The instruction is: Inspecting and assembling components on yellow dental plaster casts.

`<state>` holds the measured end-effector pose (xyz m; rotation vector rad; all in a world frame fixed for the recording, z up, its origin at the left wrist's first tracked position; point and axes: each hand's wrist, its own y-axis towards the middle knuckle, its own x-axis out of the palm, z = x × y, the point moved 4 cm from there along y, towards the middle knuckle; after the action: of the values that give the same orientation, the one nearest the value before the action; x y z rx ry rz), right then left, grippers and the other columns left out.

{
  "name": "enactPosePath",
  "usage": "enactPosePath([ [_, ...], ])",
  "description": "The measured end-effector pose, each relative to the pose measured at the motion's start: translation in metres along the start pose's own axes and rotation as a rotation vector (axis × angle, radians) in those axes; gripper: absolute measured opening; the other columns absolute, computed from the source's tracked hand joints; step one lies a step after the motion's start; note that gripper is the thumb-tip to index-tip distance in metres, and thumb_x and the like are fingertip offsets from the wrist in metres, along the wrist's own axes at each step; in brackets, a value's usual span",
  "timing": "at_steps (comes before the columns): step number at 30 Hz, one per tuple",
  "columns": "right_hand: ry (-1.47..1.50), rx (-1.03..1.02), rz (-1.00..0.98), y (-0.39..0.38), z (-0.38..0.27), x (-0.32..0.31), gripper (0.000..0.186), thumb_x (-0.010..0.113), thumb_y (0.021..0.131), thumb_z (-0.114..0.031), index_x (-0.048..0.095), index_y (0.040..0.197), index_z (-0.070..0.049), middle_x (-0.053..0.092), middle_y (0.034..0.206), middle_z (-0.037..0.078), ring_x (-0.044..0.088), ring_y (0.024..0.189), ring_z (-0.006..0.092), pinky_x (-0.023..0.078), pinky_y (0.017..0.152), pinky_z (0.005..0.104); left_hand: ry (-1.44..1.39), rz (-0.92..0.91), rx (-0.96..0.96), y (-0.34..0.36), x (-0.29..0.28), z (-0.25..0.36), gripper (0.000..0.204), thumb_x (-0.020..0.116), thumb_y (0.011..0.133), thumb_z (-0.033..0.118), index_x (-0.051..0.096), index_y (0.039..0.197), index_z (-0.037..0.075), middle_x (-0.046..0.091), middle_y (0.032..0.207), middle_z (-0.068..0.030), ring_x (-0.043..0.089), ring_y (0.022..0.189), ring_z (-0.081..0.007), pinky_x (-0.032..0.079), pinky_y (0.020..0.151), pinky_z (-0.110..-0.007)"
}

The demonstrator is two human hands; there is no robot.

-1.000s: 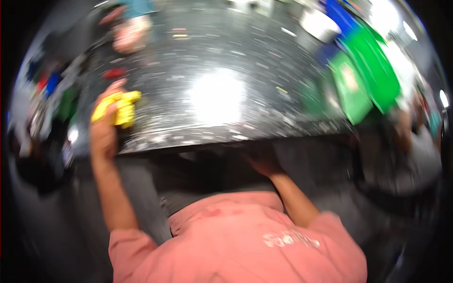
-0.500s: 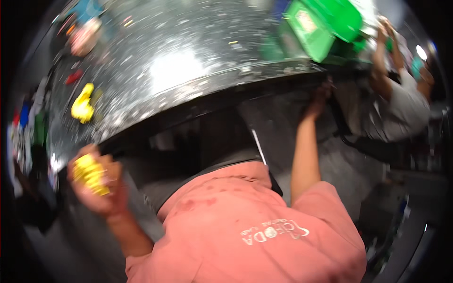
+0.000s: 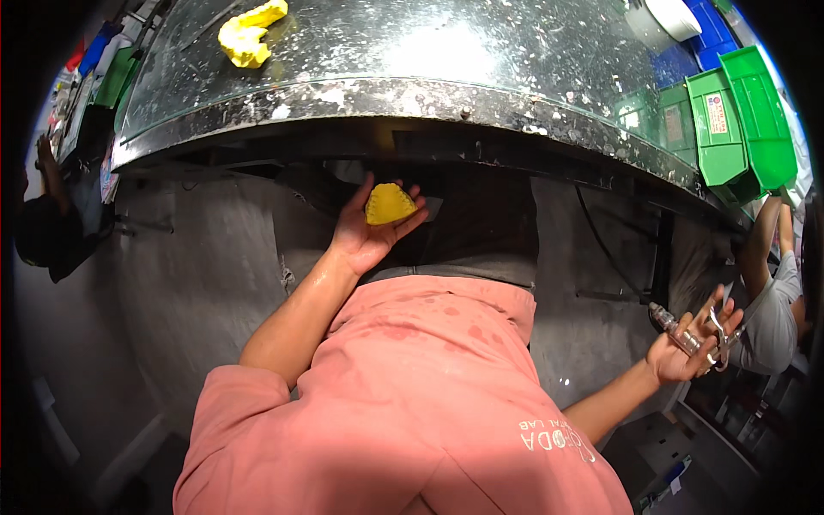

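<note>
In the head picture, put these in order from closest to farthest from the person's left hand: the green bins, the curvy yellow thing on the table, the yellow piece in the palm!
1. Yellow piece: right in the left hand.
2. Curvy yellow thing: on the table, toward the left.
3. Green bins: way over at the table's right end.

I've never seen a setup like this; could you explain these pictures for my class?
There is no robot here, just a person in a pink shirt using bare hands. Every picture comes from one wide fisheye camera on the head, looking down, so straight edges bend. The left hand holds a yellow block in its palm; the right hand, out to the side, holds a shiny tool of unclear kind. On the speckled dark table lies a curved yellow piece, with green bins at the right.
</note>
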<state>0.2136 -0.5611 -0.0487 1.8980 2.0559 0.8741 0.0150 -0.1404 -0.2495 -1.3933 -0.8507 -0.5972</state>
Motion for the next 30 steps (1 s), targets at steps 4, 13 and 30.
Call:
enactPosePath([
  [4, -0.005, 0.481, -0.699, -0.041, 0.007, 0.149, 0.063, 0.071, 0.084, -0.007, 0.042, 0.14, 0.002, 0.061, 0.126, 0.023, 0.064, 0.113, 0.0307, 0.054, 0.088, 0.0335, 0.275, 0.04, -0.014, 0.03, -0.017, 0.005, 0.03, 0.054, 0.098, 0.03, 0.061, 0.11, 0.004, 0.064, 0.108, -0.0148, 0.062, 0.106, -0.033, 0.049, 0.102, -0.052],
  [13, -0.721, 0.648, -1.33, -0.12, 0.108, 0.257, 0.029, 0.069, 0.091, -0.033, 0.067, 0.102, -0.006, 0.069, 0.089, 0.02, 0.065, 0.084, 0.0412, 0.051, 0.071, 0.0454, 0.201, 0.05, 0.146, 0.08, -0.056, 0.033, 0.029, 0.05, 0.097, 0.029, 0.06, 0.107, 0.003, 0.064, 0.099, -0.0138, 0.063, 0.096, -0.0315, 0.052, 0.096, -0.05],
  [30, -0.803, 0.712, -1.474, -0.115, 0.132, 0.272, 0.038, 0.058, 0.095, -0.05, 0.071, 0.113, -0.018, 0.071, 0.095, 0.014, 0.067, 0.084, 0.038, 0.052, 0.07, 0.0423, 0.346, 0.144, 0.189, 0.089, -0.059, 0.029, 0.036, 0.038, 0.103, 0.027, 0.061, 0.113, 0.001, 0.065, 0.109, -0.0139, 0.061, 0.105, -0.0298, 0.048, 0.098, -0.047],
])
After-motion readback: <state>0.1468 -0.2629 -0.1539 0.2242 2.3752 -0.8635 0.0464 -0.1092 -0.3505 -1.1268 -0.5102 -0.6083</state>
